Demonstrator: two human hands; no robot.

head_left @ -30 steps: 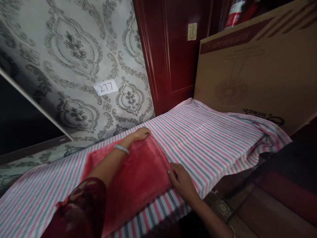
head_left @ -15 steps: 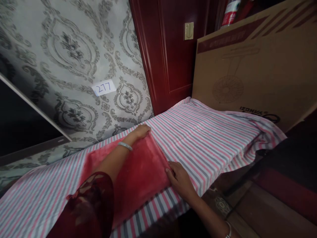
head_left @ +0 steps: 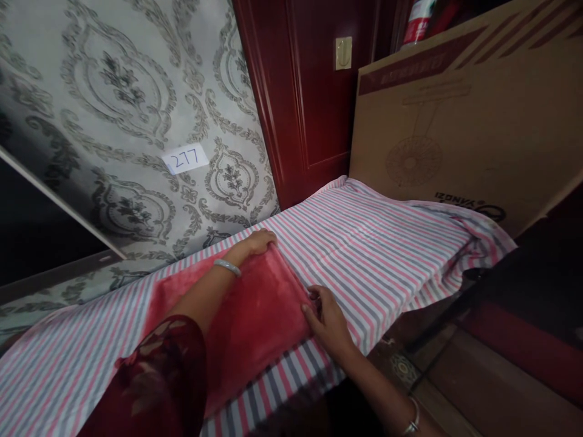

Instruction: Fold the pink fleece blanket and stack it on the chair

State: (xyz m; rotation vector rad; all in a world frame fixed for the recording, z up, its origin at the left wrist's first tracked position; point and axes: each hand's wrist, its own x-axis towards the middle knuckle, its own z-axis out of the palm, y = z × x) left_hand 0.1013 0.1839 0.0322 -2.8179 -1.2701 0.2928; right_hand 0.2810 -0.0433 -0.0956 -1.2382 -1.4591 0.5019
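A red plush cloth [head_left: 255,309], flat and roughly rectangular, lies on a striped sheet [head_left: 373,243]. My left hand [head_left: 262,241] reaches across it, fingers curled over its far right corner. At the near right corner my right hand [head_left: 328,321] pinches the cloth's edge between thumb and fingers. The cloth's right edge runs fairly straight between the two hands. My left forearm and dark red sleeve hide part of its left side.
A patterned wall with a paper marked 277 [head_left: 186,158] rises behind. A dark red door frame [head_left: 314,91] and a large cardboard box [head_left: 473,127] stand at the back right. A dark screen-like panel [head_left: 40,224] is at the left. The sheet bunches at its right end.
My right hand has shifted slightly up the edge, its fingers more bent and raised. My left hand stays at the far corner. The camera view has moved a little.
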